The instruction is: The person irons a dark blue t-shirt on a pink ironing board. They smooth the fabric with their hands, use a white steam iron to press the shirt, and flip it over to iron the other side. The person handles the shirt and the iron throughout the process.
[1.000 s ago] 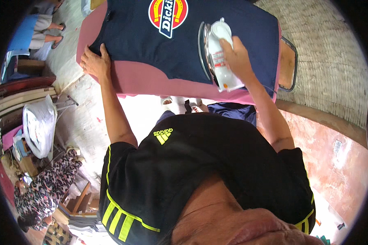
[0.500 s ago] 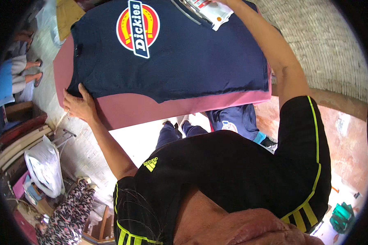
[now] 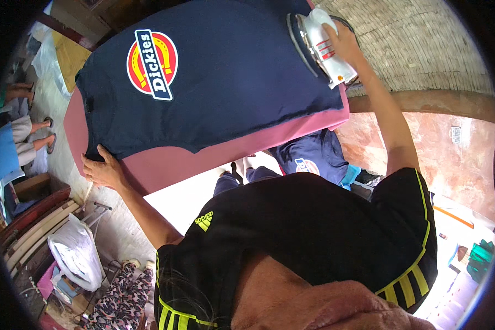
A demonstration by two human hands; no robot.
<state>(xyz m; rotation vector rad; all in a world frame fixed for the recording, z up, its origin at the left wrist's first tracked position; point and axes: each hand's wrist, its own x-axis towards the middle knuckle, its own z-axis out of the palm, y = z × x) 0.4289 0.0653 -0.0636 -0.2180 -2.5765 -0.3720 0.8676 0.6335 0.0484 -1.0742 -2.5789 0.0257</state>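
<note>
While one iron (image 3: 325,47) presses one shirt (image 3: 220,77), two hands work.

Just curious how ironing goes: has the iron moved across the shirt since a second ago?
Yes. The white iron, gripped by the right hand, has slid away from the round chest emblem to the navy shirt's far right edge.

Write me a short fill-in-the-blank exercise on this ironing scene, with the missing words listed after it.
1. The right hand grips a white ____ at the far corner of the board.
2. The navy T-shirt lies flat on a ____ ironing board.
3. The left hand presses on the board's ____ end.

Missing words: iron; pink; left
</note>
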